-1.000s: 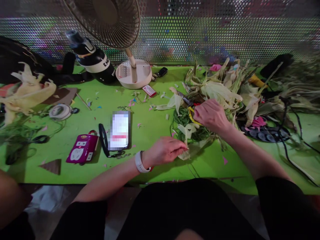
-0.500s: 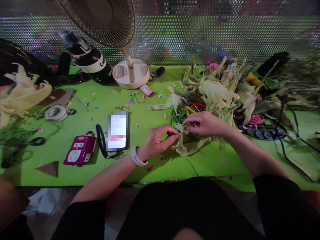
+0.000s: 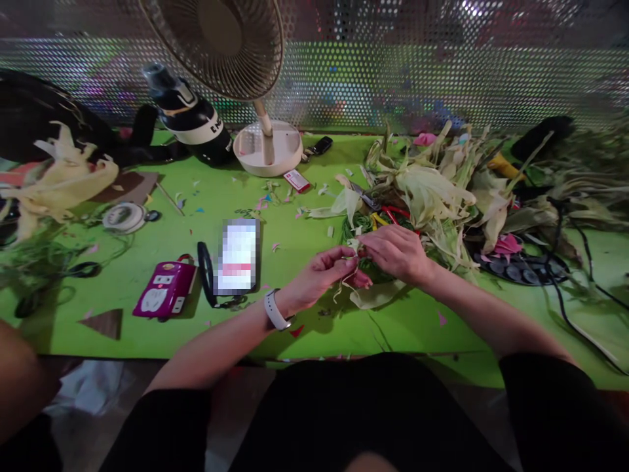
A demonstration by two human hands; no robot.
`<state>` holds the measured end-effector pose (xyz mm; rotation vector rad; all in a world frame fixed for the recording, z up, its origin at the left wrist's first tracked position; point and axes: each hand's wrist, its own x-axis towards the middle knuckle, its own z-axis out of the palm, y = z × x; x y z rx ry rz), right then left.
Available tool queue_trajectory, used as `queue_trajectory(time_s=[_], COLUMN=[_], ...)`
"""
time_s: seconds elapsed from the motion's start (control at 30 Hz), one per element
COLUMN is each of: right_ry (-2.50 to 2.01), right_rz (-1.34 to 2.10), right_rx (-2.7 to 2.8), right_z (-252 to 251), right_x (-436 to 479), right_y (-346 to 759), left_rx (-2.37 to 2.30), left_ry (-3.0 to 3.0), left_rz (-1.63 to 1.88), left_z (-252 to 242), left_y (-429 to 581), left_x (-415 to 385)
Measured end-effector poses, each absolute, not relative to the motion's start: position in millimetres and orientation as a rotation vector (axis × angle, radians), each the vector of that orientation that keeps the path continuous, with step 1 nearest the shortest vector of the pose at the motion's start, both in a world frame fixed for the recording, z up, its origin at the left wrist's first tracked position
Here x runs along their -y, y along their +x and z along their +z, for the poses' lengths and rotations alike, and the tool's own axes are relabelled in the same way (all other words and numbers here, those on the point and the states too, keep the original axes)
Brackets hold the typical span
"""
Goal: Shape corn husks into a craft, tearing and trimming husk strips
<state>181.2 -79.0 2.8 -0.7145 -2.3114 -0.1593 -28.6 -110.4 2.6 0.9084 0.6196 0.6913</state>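
Note:
My left hand (image 3: 328,274), with a white watch band on its wrist, pinches a pale corn husk strip (image 3: 354,244) between thumb and fingers. On the same strip, from the right, my right hand (image 3: 396,252) is closed, its fingers bent over the husk and partly hiding it. A wider corn husk piece (image 3: 376,295) lies on the green table just below both hands. Behind them sit a coil of green string (image 3: 350,226) and tools with red and yellow handles (image 3: 393,213). A heap of dried corn husks (image 3: 427,190) spreads beyond my right hand.
To the left lie a phone (image 3: 238,255), a purple device (image 3: 164,288) and a roll of white tape (image 3: 124,216). A fan (image 3: 268,147) and a black bottle (image 3: 199,128) stand at the back. Black cables (image 3: 565,295) run down the right side. Part of another person shows at far left.
My right hand has turned and closed in over the strip, nearer my left fingertips. The strip is more bunched between the fingers. The whole view has shifted slightly.

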Motion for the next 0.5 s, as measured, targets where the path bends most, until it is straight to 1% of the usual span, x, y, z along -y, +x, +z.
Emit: queue_trajectory(time_s=[0.07,0.13,0.23,0.33,0.4,0.5], right_ry=[-0.786,-0.903,-1.008,-0.893,-0.774,-0.714], right_rz=[-0.076,0.077,0.460,0.957,1.208,1.331], right_rx=[2.223,2.135,2.018,1.947,1.926,1.967], right_z=[0.6,0.4,4.1,13.2,21.9,35.4], right_x=[77.8,77.4,78.7,80.8,80.9,77.3], right_y=[178.7,176.1,174.9,177.7,179.6,177.2], left_rx=[-0.604,-0.621,-0.697,-0.744,-0.746,-0.728], left_ry=[0.930,1.001,1.169,1.297,1.326,1.317], left_rz=[0.708,0.745,0.785,0.858,0.895,0.893], left_z=[-1.7,-7.1,-11.7,-9.5,-5.8,-0.9], left_y=[-29.1,-29.6,-29.5,-28.8,-29.5,-32.4], left_x=[110.4,110.2,110.3,109.7,108.2,104.6])
